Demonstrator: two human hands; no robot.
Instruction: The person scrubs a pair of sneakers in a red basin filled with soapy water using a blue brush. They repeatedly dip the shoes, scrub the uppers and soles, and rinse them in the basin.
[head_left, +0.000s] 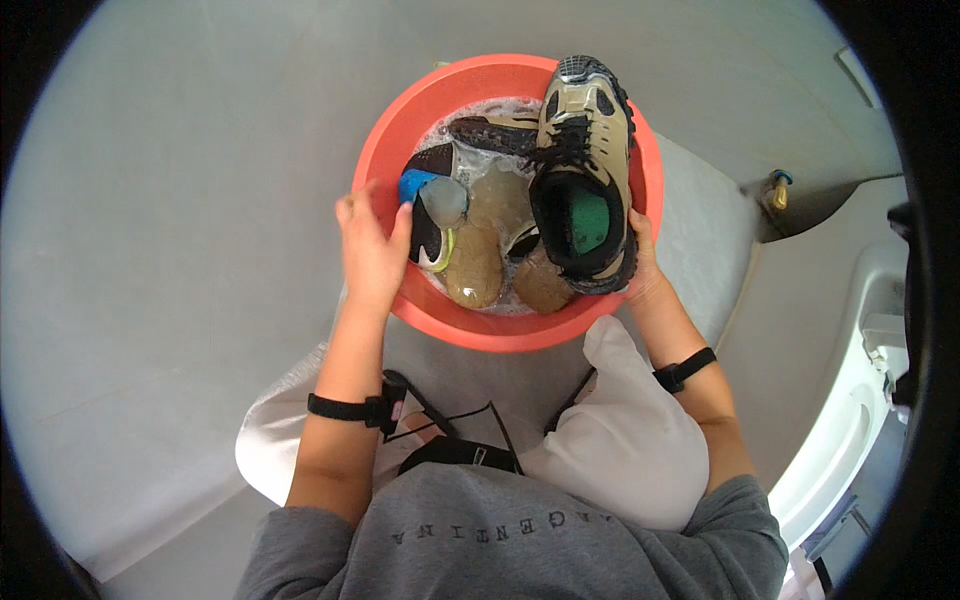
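Observation:
A red plastic basin (420, 322) of sudsy water stands in front of me. My left hand (373, 244) is at its left rim, thumb on the inner side and fingers outside. My right hand (643, 259) is at the right rim, beside the heel of a tan and black lace-up shoe (592, 150). That shoe lies lengthwise over the basin's right side, toe past the far rim, green insole showing. It hides part of my right hand, so whether I grip shoe or rim is unclear. Another tan and black shoe (495, 135) lies on its side in the water.
Also in the basin are a black shoe (429, 232) with yellow-green trim, a blue and clear object (442, 196) and brown rounded pieces (474, 266). To the right are a brass tap (780, 191) on the grey wall and a white washbasin (840, 390).

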